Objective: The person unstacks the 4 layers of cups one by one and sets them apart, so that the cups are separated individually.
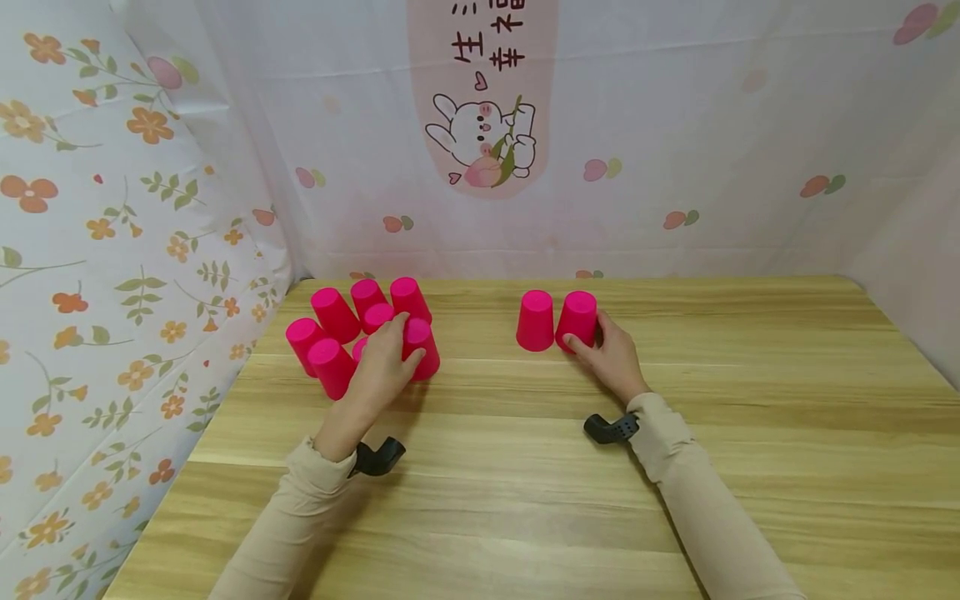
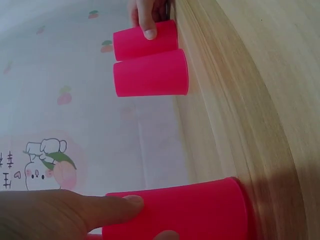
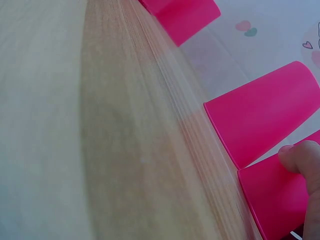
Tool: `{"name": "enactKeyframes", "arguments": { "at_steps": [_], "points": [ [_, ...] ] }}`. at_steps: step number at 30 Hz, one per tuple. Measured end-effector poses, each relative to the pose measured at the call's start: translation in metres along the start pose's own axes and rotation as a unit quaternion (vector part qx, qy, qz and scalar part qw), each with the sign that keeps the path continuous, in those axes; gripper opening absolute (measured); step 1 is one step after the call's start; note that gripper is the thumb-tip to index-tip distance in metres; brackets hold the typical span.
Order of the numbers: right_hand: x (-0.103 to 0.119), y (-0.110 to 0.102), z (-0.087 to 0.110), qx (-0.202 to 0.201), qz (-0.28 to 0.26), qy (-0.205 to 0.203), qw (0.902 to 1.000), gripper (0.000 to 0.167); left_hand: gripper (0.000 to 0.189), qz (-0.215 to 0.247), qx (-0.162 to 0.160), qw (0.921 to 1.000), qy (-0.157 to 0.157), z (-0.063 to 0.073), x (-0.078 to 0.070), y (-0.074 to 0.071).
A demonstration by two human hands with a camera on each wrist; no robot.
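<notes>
My left hand [image 1: 381,365] grips an upside-down pink cup [image 1: 428,360] at the right side of a cluster, its thumb against the cup's wall. In the left wrist view that thumb lies along the cup [image 2: 200,212]. Several more upside-down pink cups [image 1: 334,315] stand close around the hand, some partly hidden by it. Farther right, my right hand [image 1: 617,354] holds another pink cup [image 1: 576,321] between thumb and fingers. Just left of it stands a matching pink cup [image 1: 536,323], with their lower rims close together in the right wrist view.
Everything stands on a wood-grain table [image 1: 495,483]. A white printed cloth [image 1: 337,125] hangs behind the far edge, and a flowered cloth [image 1: 112,275] hangs along the left side. Black wrist mounts [image 1: 378,457] stick out by both sleeves.
</notes>
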State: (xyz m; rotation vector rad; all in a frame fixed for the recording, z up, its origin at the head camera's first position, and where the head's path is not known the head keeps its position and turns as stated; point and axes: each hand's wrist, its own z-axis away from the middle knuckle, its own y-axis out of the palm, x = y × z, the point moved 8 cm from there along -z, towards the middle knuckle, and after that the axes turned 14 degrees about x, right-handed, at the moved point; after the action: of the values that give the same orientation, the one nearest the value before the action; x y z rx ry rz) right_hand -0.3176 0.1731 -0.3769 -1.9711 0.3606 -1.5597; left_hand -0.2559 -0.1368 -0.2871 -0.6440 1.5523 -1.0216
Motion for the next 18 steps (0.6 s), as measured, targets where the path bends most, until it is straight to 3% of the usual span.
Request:
{"name": "enactKeyframes", "arguments": {
  "at_steps": [4, 11, 18],
  "points": [
    [-0.0012, 0.0003, -0.0008, -0.002, 0.004, -0.006, 1.0, 0.05, 0.063, -0.022, -0.004, 0.9997, -0.005, -0.0017, -0.001, 0.0033],
    [-0.0012, 0.0005, -0.0015, -0.002, 0.014, -0.003, 0.9999, 0.05, 0.059, -0.074, -0.06, 0.9953, 0.012, -0.0014, -0.003, 0.0018],
    [-0.0008, -0.0002, -0.0011, 0.003, 0.006, 0.005, 1.0, 0.051, 0.067, -0.066, -0.084, 0.9942, 0.013, -0.0027, -0.006, -0.0016]
  ]
}}
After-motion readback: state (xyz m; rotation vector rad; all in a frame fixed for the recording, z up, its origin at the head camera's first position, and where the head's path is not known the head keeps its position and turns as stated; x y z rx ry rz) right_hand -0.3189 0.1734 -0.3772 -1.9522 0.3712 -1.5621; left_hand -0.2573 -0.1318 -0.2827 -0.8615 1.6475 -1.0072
